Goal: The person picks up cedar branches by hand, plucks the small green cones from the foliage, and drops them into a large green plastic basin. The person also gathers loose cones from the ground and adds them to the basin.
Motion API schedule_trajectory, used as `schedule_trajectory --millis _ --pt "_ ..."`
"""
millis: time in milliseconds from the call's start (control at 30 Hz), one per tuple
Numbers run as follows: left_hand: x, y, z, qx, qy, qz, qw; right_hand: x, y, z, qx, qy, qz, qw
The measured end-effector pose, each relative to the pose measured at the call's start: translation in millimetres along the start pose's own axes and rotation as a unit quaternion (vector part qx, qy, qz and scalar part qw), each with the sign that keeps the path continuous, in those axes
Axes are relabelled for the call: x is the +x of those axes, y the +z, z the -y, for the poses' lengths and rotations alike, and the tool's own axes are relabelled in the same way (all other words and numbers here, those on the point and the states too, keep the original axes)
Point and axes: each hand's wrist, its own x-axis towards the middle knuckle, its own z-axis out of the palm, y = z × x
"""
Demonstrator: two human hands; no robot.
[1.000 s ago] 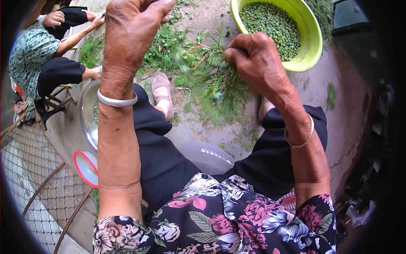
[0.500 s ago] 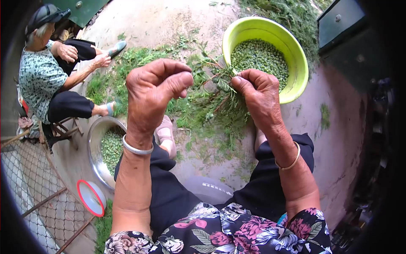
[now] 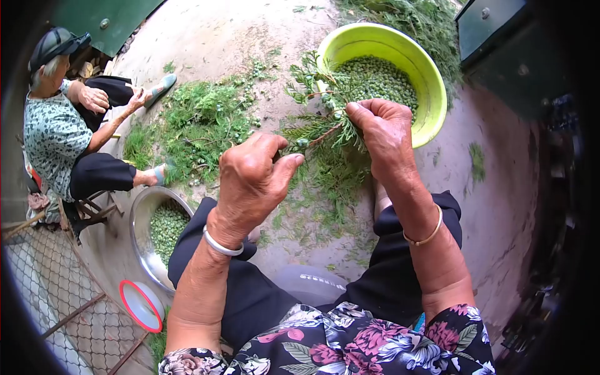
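Pinched between thumb and fingers of my right hand (image 3: pixel 389 132) is a leafy green sprig (image 3: pixel 328 122) with a few round green berries. It spreads to the left of that hand, in front of the rim of a yellow-green basin (image 3: pixel 435 94). Green berries (image 3: pixel 381 78) lie inside the basin. My left hand (image 3: pixel 256 178) is at the sprig's lower left, thumb and index finger a little apart, close to a berry (image 3: pixel 302 142). Nothing shows between those fingertips.
At the left a seated person (image 3: pixel 56 125) holds both hands over the lap. A metal basin (image 3: pixel 139 240) of green berries and a red-rimmed bowl (image 3: pixel 144 306) stand near my left leg. Cut greenery (image 3: pixel 200 119) lies on the ground, with more (image 3: pixel 412 25) behind the yellow-green basin.
My left hand has moved down and right, towards the sprig. The sprig in my right hand now stands higher and is more spread out. The camera view has shifted slightly.
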Motion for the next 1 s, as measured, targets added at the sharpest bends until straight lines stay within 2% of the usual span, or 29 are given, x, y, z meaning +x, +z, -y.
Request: schedule_trajectory --millis 67,333,400,500,633,733,833,900,1000 --pt "-1 6 -4 0.075 -0.015 -0.020 0.997 -2 3 0 0.023 -0.009 -0.008 1.000" --pt "-4 13 -9 0.027 0.009 -0.025 0.999 -8 2 2 -0.016 -0.027 0.002 1.000" --pt "-3 7 -19 -0.123 -0.178 0.028 0.976 -10 2 2 -0.023 -0.035 0.003 0.999" --pt "-6 12 -12 -0.197 -0.211 0.019 0.957 -11 0 4 -0.044 -0.040 0.007 0.998" --pt "-6 17 -12 -0.209 -0.201 0.014 0.957 -10 -3 4 -0.081 -0.031 0.017 0.996" --pt "-5 22 -15 -0.187 -0.158 -0.008 0.969 -10 -4 4 -0.081 -0.033 0.015 0.996" --pt "-6 24 -14 -0.139 -0.120 0.002 0.983 -9 -5 4 -0.076 -0.028 0.018 0.997" --pt "-7 25 -11 -0.076 -0.107 0.046 0.990 -8 -5 3 -0.065 -0.032 0.012 0.997" --pt "-5 27 -13 -0.104 -0.112 0.043 0.987 -7 -4 3 -0.047 -0.032 0.007 0.998"
